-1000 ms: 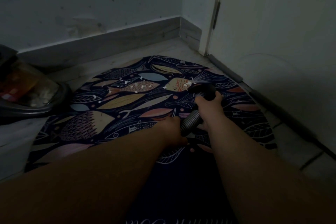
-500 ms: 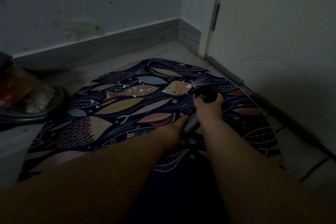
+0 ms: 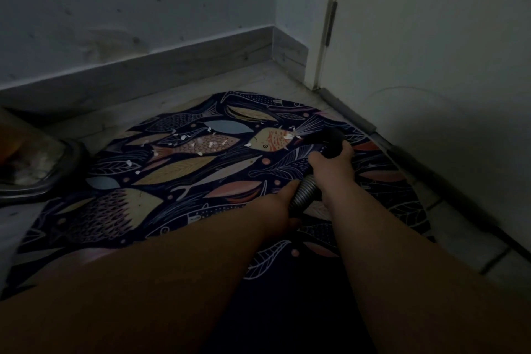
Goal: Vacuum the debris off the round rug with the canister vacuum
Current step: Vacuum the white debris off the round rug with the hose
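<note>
A round dark rug [image 3: 184, 169] printed with fish and leaves lies on the floor. Small white scraps of debris [image 3: 209, 145] are scattered over its far middle, with a few more by the nozzle. My right hand [image 3: 333, 164] grips the black nozzle end [image 3: 330, 138] of the vacuum hose, its mouth low over the rug beside the yellow fish. My left hand [image 3: 283, 205] holds the ribbed grey hose [image 3: 303, 192] just behind. The canister vacuum [image 3: 31, 164] sits at the left edge, partly out of frame.
A wall with a pale skirting board [image 3: 172, 66] runs behind the rug and meets a corner. A closed white door [image 3: 431, 52] with a dark floor strip [image 3: 402, 152] runs along the right. Tiled floor [image 3: 465, 241] surrounds the rug.
The nozzle and both hands have slid a little forward and right on the rug. The view has shifted slightly, pushing the canister further off the left edge.
</note>
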The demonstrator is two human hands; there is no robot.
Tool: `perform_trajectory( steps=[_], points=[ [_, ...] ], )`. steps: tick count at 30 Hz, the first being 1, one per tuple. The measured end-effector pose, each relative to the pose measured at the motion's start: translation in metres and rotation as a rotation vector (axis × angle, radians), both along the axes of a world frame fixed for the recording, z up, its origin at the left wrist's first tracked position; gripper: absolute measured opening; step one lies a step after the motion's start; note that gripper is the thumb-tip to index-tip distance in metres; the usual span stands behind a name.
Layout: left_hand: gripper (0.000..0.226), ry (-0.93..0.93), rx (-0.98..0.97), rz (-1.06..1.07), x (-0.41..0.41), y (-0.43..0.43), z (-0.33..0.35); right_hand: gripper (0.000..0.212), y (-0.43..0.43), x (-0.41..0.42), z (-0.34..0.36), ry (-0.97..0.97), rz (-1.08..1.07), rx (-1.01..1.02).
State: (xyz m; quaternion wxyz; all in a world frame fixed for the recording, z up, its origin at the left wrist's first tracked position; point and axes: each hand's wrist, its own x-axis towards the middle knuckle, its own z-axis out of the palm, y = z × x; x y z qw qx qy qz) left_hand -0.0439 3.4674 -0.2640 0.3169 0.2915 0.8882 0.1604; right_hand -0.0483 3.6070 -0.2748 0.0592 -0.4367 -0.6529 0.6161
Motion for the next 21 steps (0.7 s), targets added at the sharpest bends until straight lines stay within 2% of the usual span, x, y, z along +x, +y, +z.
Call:
perform_trajectory(
  steps=[7, 12, 21],
  points=[
    [0.089, 0.016, -0.031, 0.022, -0.009, -0.015, 0.003, 0.082, -0.012, -0.015, 0.002, 0.027, 0.098, -0.088],
    [0.084, 0.085, -0.051, 0.000, -0.017, -0.013, 0.017, 0.082, -0.013, -0.024, 0.009, -0.010, 0.014, -0.019],
    [0.081, 0.032, -0.079, 0.060, -0.025, -0.002, 0.021, 0.082, -0.004, -0.038, 0.004, 0.005, 0.039, 0.016]
  ],
)
